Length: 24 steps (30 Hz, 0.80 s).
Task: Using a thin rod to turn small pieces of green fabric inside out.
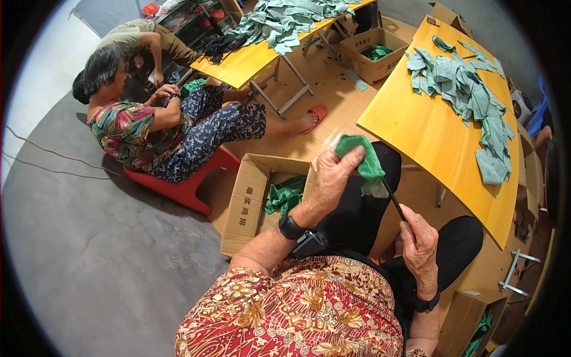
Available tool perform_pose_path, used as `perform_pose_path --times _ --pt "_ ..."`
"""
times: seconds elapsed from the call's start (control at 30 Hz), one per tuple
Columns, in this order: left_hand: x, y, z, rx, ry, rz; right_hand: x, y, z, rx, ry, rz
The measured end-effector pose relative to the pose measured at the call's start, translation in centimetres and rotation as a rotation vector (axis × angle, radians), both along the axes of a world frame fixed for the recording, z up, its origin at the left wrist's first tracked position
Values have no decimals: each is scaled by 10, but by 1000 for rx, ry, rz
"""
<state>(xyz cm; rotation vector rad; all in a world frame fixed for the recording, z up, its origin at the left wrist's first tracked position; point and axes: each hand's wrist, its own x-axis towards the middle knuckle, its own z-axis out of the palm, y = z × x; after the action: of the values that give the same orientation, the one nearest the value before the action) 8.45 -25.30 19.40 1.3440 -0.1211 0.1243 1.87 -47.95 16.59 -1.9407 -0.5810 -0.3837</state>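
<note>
Over my lap, my left hand pinches a bright green piece of cloth between thumb and fingers. A thin black stick runs from the lower end of this cloth toward my right hand, whose fingers are closed around it. How far the stick reaches into the cloth is hidden. Below my left forearm stands an open cardboard box with crumpled green cloth pieces in it.
A yellow table at right bears a heap of pale green cloth strips. Another yellow table stands farther back. At left a co-worker sits on a red stool; another person bends behind. More cardboard boxes stand around.
</note>
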Motion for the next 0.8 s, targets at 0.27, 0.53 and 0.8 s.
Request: perform_pose_path --times 0.27,0.53,0.8 --pt "-3 15 18 -108 -61 -4 -19 -52 -6 167 494 -107" --pt "-26 -26 22 47 -50 -214 16 -12 51 339 359 -54" --pt "-35 -35 15 158 -18 -335 33 6 45 490 397 124"
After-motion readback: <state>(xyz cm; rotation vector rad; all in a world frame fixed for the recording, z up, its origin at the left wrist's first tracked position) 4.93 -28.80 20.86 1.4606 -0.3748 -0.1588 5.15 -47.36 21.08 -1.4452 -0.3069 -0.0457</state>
